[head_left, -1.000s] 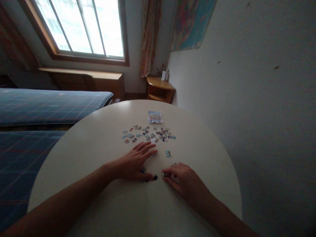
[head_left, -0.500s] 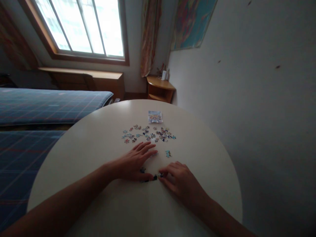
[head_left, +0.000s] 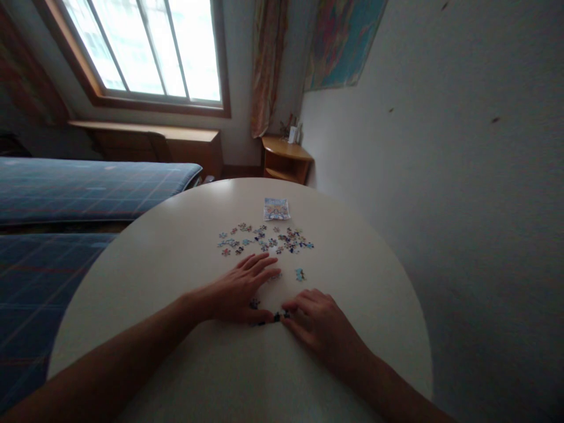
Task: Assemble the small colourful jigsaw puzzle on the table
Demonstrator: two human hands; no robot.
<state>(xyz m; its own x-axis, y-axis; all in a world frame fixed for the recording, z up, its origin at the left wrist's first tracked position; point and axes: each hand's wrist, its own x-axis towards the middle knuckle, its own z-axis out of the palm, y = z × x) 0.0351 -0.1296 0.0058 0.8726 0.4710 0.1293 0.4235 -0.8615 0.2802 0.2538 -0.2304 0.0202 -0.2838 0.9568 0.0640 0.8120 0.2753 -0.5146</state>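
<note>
My left hand [head_left: 240,291] lies over the table with its fingers spread, its thumb on the joined dark puzzle pieces [head_left: 277,317]. Part of that row is hidden beneath the hand, and a pale piece shows by the index fingertip. Thumb and fingers of my right hand [head_left: 317,317] are closed on a small dark puzzle piece [head_left: 287,314] at the row's right end. A light blue puzzle piece [head_left: 300,274] rests just beyond the right hand. Farther back, many loose puzzle pieces [head_left: 264,238] are scattered in a band.
A small printed picture sheet [head_left: 277,209] lies behind the loose pieces on the round white table [head_left: 352,252]. To the left is a bed with a plaid mattress [head_left: 88,188]. A wall [head_left: 462,205] runs along the right, and a wooden corner shelf [head_left: 286,150] stands beyond the table.
The right fingertips and their piece have shifted very slightly at the row's right end. My left hand stays in place.
</note>
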